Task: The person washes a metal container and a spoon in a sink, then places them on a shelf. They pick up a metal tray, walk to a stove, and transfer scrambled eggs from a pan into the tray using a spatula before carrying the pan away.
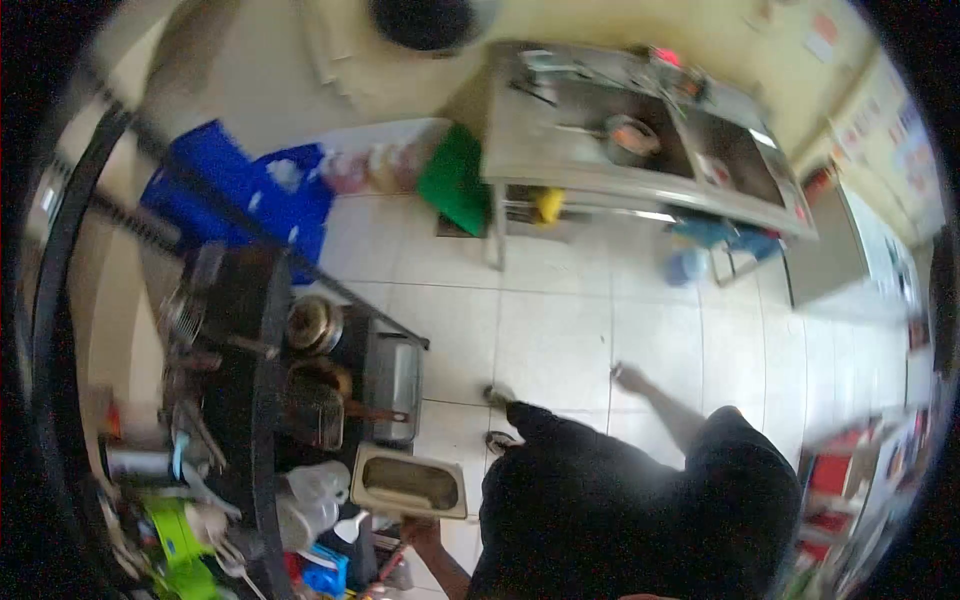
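At the lower left, my left hand [420, 533] grips a rectangular steel food pan [412, 482] by its near edge. The pan is held beside the black shelf rack, its hollow side facing up, and only a dark inside shows. My right hand [628, 377] hangs over the tiled floor, away from any object. Blur and small size hide its fingers, and a pale spot at its tip cannot be made out.
A black rack [265, 420] on the left bears pots, a wire basket [318, 418] and plastic jugs [312, 500]. Across the white floor [555, 335] stands a steel sink table [600, 170] with a saucepan [632, 138]. Blue bags [215, 185] lie by the wall.
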A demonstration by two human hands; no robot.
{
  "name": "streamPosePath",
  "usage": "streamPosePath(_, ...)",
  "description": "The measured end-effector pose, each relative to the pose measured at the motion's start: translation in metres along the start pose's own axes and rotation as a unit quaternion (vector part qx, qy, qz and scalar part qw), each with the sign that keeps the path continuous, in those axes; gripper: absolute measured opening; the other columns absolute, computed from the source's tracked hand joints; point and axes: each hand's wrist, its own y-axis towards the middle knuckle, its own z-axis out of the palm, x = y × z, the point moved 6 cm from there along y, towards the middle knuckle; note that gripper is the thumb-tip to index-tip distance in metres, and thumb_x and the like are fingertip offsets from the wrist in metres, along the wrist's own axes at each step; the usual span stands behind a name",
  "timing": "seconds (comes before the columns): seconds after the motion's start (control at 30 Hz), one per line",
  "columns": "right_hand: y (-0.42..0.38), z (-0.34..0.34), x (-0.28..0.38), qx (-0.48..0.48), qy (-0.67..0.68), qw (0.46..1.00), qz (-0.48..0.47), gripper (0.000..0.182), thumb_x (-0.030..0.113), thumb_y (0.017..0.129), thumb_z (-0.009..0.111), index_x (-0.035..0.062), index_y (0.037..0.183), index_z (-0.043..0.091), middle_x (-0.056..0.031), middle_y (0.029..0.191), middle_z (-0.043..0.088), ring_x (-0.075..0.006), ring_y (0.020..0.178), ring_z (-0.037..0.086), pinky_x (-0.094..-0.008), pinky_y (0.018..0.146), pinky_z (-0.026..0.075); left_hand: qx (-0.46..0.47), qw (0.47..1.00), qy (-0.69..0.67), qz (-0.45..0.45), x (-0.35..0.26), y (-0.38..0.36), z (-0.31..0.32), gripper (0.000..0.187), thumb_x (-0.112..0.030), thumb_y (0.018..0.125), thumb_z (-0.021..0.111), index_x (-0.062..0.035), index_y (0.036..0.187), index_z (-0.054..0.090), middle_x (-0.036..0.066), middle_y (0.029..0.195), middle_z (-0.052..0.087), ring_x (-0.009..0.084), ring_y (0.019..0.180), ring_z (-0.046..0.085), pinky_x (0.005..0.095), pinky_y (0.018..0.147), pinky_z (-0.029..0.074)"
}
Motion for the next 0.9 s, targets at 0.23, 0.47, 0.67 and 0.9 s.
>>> streamPosePath(0.23,-0.122,-0.219,-0.119,-0.361,0.491,0.782,0.133,0.025,0.021,0.092,0.042,0.0087,0.105,0.059,-0.0084,0.091,0.063,-0.0145,0.079,0.059,-0.0267,0.067,0.046,-0.041,0.876,0.452,-0.162,0.239,0.258,0.140,0.051,-0.040,0.081,0.052,-0.0088,0.121,0.050,0.011,0.119,0.052,0.0283,0.112,0.048,0.0449,0.097,0.039)
streamPosePath(0.47,-0.122,-0.187,-0.092,-0.328,0.338,0.873,0.129,0.023,0.019,0.092,0.048,0.0023,0.104,0.058,-0.0096,0.083,0.064,-0.0153,0.079,0.061,-0.0294,0.072,0.048,-0.010,0.905,0.355,-0.236,0.511,0.299,0.270,0.052,-0.044,0.084,0.050,-0.0113,0.124,0.047,0.009,0.122,0.050,0.0271,0.115,0.046,0.0451,0.097,0.038)
streamPosePath(0.67,-0.069,-0.325,-0.116,-0.328,0.365,0.863,0.116,0.024,0.019,0.090,0.050,0.0035,0.107,0.059,-0.0128,0.092,0.064,-0.0196,0.083,0.062,-0.0317,0.074,0.048,0.033,0.916,0.239,-0.321,0.710,0.325,0.306,0.059,-0.053,0.086,0.045,-0.0146,0.130,0.042,0.004,0.129,0.046,0.0270,0.117,0.044,0.0456,0.100,0.035)
streamPosePath(0.9,0.025,-0.513,-0.188,-0.372,0.327,0.862,0.112,0.022,0.015,0.088,0.053,0.0044,0.105,0.061,-0.0133,0.097,0.065,-0.0210,0.085,0.062,-0.0318,0.072,0.048,0.007,0.847,0.428,-0.316,0.803,0.413,0.263,0.062,-0.052,0.086,0.047,-0.0144,0.134,0.037,0.007,0.132,0.044,0.0312,0.121,0.040,0.0488,0.101,0.032)
